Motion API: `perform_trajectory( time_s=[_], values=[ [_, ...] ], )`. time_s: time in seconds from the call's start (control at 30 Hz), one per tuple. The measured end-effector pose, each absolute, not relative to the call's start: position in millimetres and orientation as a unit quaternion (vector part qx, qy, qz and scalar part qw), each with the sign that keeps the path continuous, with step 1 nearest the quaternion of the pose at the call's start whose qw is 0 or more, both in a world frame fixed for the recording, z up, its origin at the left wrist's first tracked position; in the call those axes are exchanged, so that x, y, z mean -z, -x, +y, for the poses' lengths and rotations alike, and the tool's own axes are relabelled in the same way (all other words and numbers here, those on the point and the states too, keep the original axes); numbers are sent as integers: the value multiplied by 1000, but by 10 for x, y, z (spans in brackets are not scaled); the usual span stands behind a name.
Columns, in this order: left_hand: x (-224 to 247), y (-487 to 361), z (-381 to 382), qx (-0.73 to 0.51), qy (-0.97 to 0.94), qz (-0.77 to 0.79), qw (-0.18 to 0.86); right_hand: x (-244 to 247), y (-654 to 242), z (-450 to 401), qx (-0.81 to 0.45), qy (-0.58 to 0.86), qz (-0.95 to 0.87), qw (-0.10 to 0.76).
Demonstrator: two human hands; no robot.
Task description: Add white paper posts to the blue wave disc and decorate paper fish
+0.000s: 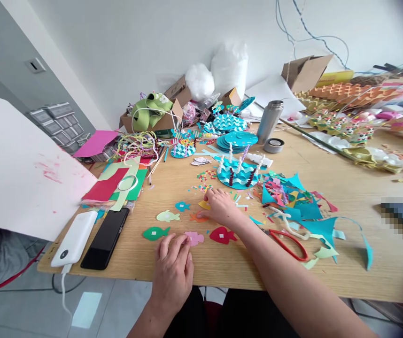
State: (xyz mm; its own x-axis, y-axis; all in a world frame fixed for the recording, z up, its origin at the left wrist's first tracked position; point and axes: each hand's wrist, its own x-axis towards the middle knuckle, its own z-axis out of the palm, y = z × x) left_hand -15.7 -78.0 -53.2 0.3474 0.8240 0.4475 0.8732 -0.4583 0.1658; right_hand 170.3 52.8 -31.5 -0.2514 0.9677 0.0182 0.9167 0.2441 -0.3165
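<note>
Several paper fish lie on the wooden table. My left hand rests at the front, fingers close together beside the pink fish; whether they pinch anything is hidden. My right hand reaches over the orange fish and the yellow fish, its fingertips on or just above them; its grip is unclear. Around them lie a green fish, a light green fish, a blue fish and a red fish. Small white squares show on some fish.
Red-handled scissors and blue paper scraps lie at right. Behind the hands stands a blue wavy paper piece with twisted stems, near a metal bottle. A phone and white power bank are left.
</note>
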Motion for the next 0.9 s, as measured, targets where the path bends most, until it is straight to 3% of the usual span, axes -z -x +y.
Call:
perform_trajectory(
  time_s=[0.7, 0.9],
  values=[
    [537, 244, -867, 291, 810, -505, 61, 322, -1660, 519, -145, 569, -793, 160],
    [519, 619, -833, 268, 741, -596, 156, 321, -1678, 539, -118, 557, -785, 243]
  ],
)
